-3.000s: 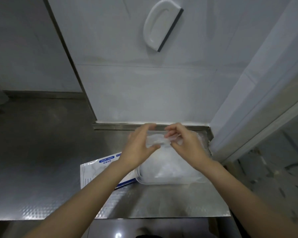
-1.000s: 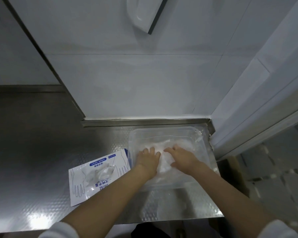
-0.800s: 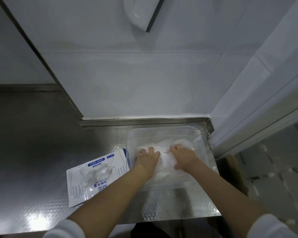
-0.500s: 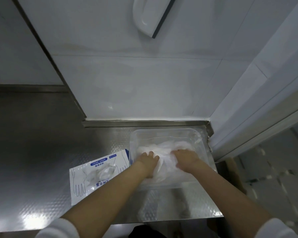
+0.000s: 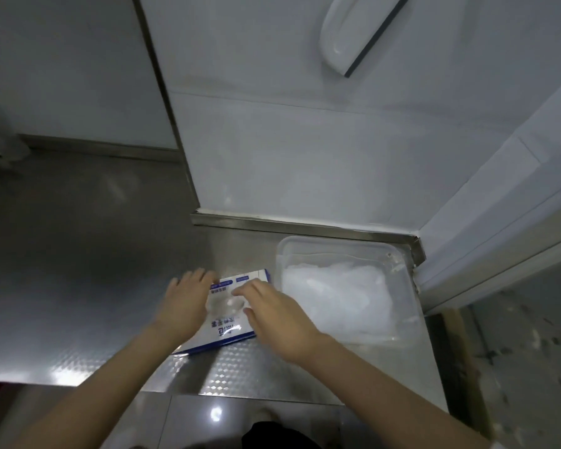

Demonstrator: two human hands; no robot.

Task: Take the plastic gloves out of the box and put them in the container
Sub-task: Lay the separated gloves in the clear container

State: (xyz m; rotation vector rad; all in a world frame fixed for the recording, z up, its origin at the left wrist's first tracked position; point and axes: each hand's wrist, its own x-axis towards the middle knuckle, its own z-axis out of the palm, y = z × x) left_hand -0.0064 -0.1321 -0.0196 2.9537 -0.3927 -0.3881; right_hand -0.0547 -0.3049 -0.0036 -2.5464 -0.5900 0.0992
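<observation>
While the flat cardboard box [image 5: 227, 322] is being steadied on the steel counter [image 5: 78, 270], the left hand [image 5: 183, 303] is being laid across its left part, palm down. Its fingers are straight and slack, so nothing is being clasped. The right hand [image 5: 274, 314] is being held over the right part of the box. Its fingers [image 5: 240, 290] are being stretched loosely toward the oval opening [image 5: 225, 304] in the lid, with the thumb apart from them, so that hand too is being kept unclenched. Thin, crinkled clear film is being shown in that opening.

The box, white with a blue edge and blue printed labels, is lying just left of the container [image 5: 337, 246]; whether they are touching cannot be told. The container is a shallow rectangular tub of clear plastic with rounded corners, and it is being kept in the counter's far right corner. 1 heap of plastic gloves [image 5: 337, 296], translucent, whitish and rumpled, is being held inside it.

The counter's sheet metal is being marked by a fine embossed pattern and bright glare. Behind it, smooth white wall tiles [image 5: 305, 157] are being seen, with 1 white plastic scraper [image 5: 360, 30] with a dark straight edge mounted on them.
</observation>
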